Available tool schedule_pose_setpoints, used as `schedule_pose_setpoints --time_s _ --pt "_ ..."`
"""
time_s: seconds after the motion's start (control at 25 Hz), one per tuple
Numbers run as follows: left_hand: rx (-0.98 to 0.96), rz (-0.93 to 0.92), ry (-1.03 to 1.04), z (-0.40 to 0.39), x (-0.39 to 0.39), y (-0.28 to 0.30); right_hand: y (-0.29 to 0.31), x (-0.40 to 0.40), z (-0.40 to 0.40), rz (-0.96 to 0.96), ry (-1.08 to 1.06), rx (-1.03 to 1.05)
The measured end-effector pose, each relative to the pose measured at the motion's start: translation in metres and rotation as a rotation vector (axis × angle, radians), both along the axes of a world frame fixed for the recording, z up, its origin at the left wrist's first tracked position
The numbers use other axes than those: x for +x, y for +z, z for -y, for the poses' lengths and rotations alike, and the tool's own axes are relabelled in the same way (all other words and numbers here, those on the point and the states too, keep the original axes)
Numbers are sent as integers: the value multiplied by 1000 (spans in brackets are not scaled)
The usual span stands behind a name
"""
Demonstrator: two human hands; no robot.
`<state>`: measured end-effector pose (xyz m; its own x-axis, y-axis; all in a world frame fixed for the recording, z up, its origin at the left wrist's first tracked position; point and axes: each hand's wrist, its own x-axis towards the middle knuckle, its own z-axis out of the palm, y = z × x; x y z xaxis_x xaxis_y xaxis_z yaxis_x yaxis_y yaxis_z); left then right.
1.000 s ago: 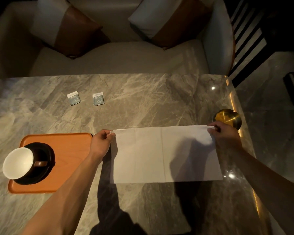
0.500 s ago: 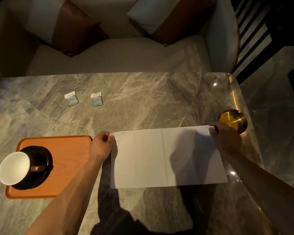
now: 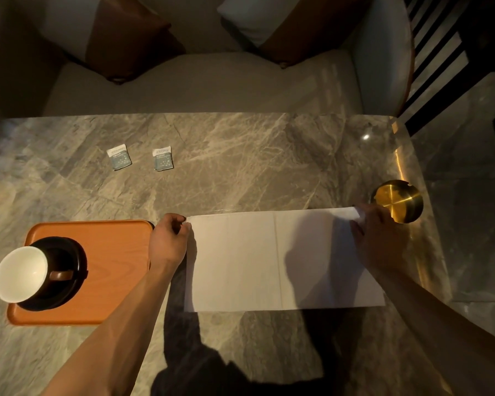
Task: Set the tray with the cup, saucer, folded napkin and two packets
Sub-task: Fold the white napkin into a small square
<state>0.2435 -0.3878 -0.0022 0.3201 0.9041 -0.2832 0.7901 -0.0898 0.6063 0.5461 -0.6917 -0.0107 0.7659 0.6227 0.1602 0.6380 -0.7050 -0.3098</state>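
**Both hands on the napkin's far corners**

Hands held the white napkin (image 3: pixel 269 261) by its far edge: the left hand (image 3: pixel 169 241) pinched the far-left corner, the right hand (image 3: pixel 379 238) gripped the far-right corner, which curled up slightly under the fingers. Apart from that corner the napkin lay flat on the marble table (image 3: pixel 240 167), its long axis running left to right between the two hands, a crease showing down its middle. Any fold, I judged, would bring the far edge toward the person or one end across to the other.

Just left of the left hand sat the orange tray (image 3: pixel 112 252), already carrying the white cup (image 3: pixel 20 272) on its dark saucer (image 3: pixel 75 270). Two packets (image 3: pixel 142 158) lay further off on the table, not yet on the tray. A brass ashtray (image 3: pixel 397 201) stood just beyond the right hand.
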Motion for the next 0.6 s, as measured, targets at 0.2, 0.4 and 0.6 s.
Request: schedule_pose_setpoints --time_s 0.2,0.4,0.6 --pt "315 -93 -199 50 2 12 2 -50 18 -23 80 -46" --pt "370 -58 -666 145 21 1 -3 -128 16 -121 354 -181" --pt "348 -300 -860 201 19 -27 -13 -165 14 -185 355 -426"
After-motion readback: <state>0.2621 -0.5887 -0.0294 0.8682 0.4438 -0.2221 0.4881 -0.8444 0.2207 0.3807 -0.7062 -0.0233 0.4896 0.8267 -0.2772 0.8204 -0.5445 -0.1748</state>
